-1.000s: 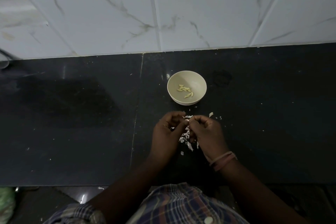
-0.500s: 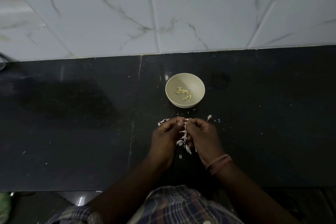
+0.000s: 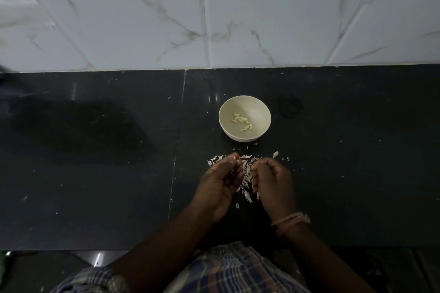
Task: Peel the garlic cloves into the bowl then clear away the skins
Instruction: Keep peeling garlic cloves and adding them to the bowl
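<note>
**Working over the skin pile, bowl beyond**

Hovering close together above the counter, your two hands sit just in front of your body. Your left hand [image 3: 220,182] has its fingers curled inward, thumb and forefinger tips meeting near the top; whether they pinch a clove or a scrap of skin is too small and dark to tell. Your right hand [image 3: 273,179] is curled the same way, its fingertips drawn together beside the left ones, and what it holds cannot be made out either. A pale thread band [image 3: 289,219] circles your right wrist.

Between and under the hands lies a scatter of white garlic skins [image 3: 246,173], spreading a little to the left and right of your fingertips, with stray flakes toward the bowl.

Just beyond the skins stands the small cream bowl [image 3: 260,112], upright on the black countertop [image 3: 95,173], apart from your hands. Several peeled garlic cloves [image 3: 241,121] rest in its bottom.

Behind the counter rises a white marble-patterned tile wall [image 3: 214,19]. Your checked garment [image 3: 238,269] fills the lower edge.
</note>
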`<state>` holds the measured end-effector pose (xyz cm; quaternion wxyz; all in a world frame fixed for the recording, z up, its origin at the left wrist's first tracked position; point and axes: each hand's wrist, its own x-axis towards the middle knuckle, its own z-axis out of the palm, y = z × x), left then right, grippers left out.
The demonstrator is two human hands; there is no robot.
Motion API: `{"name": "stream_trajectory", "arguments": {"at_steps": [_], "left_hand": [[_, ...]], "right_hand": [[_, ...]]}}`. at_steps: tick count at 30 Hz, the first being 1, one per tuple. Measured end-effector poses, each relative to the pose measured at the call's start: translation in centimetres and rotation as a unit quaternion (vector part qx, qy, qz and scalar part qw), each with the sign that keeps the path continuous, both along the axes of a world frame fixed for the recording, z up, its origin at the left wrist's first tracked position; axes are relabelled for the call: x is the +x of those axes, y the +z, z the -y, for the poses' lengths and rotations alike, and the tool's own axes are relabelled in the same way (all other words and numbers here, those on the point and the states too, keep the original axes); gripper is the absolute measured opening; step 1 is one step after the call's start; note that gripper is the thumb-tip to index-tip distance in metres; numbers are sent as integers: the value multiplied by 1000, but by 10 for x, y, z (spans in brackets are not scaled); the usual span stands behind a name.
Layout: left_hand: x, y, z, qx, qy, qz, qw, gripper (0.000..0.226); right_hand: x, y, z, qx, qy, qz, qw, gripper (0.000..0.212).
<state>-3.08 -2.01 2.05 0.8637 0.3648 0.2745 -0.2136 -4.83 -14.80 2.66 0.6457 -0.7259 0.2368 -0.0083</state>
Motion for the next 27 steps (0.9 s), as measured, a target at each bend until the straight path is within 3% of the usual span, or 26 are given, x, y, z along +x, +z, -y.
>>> {"name": "stream_trajectory", "arguments": {"at_steps": [6, 10, 18, 27], "left_hand": [[-2, 1, -7, 91, -61, 46, 993, 20], [-4, 0, -5, 173, -55, 84, 980, 8], [-9, 3, 4, 332, -90, 157, 926, 11], [-14, 4, 7, 330, -87, 149, 928, 7]], "right_hand": [[-1, -7, 0, -179, 43, 9, 983, 12], [-8, -10, 0, -254, 81, 60, 962, 24], [3, -4, 18, -233, 188, 160, 941, 18], [6, -6, 25, -196, 161, 104, 962, 10]]}}
